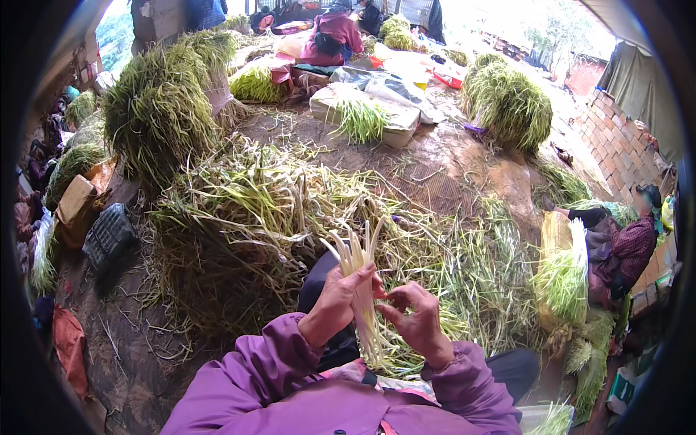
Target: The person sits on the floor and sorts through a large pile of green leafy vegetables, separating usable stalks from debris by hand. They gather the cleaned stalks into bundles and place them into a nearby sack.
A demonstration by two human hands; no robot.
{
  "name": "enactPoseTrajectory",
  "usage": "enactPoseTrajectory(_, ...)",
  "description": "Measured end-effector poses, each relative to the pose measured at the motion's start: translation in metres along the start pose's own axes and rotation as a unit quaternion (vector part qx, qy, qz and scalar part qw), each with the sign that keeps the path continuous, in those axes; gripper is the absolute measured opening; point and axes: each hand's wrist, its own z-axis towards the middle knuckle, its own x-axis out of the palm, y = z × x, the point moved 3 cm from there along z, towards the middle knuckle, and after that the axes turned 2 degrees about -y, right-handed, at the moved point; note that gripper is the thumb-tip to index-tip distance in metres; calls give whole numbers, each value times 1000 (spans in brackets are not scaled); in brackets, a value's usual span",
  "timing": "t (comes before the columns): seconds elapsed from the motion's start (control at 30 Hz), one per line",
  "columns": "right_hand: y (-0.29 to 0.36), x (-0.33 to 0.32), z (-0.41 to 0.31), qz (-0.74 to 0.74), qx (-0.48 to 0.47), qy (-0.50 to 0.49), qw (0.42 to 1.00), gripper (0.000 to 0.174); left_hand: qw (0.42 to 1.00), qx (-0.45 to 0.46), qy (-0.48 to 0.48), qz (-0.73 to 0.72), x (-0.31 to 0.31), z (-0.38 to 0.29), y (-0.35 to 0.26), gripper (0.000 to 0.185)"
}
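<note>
My left hand (pixel 338 298) is closed around a bunch of pale, slender plant stalks (pixel 363 321). The whitish ends fan out above the fist, and the rest hangs down towards my lap. Just to the right is my right hand (pixel 414 318), its thumb and index finger bent close together near the bunch. Whether anything thin lies between those fingertips cannot be made out. A large heap of loose green and yellowed stalks (pixel 261 196) spreads out before my knees. More long green stalks (pixel 484 277) lie to the right of my hands.
Tall bundles of greens stand at left (pixel 163 103) and right (pixel 505 103). A pale block (pixel 399 128) bears cut greens. A dark plastic crate (pixel 110 236) sits on the left. One person (pixel 625 244) sits at right; another (pixel 331 38) sits at the back.
</note>
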Motion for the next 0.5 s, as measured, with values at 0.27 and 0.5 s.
enactPoseTrajectory(0.27, 26, 12, 2, -90, -45, 52, 994, 18, 999, -31, -12, -29, 5, -2, 9, 24)
enactPoseTrajectory(0.5, 18, 13, -1, -59, 17, 32, 998, 21, 997, -53, 14, -51, 3, 1, 23, 30)
